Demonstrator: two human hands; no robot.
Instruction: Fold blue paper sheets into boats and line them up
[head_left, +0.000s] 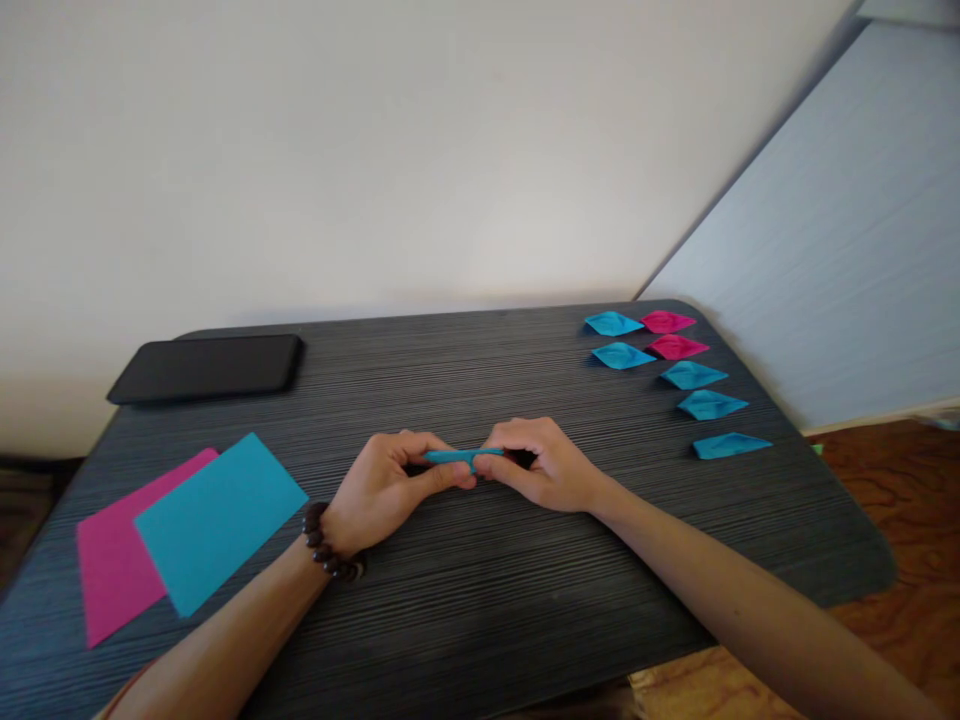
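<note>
Between my hands is a small piece of folded blue paper, held just above the dark table. My left hand, with a dark bead bracelet at the wrist, pinches its left part between thumb and fingers. On the other side my right hand grips the right part the same way, and the two thumbs nearly meet at the middle. The fingers cover much of the paper, so its full shape is hidden.
Several folded blue paper boats and two pink paper boats stand at the right. At the left, a blue sheet overlaps a pink sheet. A black phone lies at the back left, before the wall.
</note>
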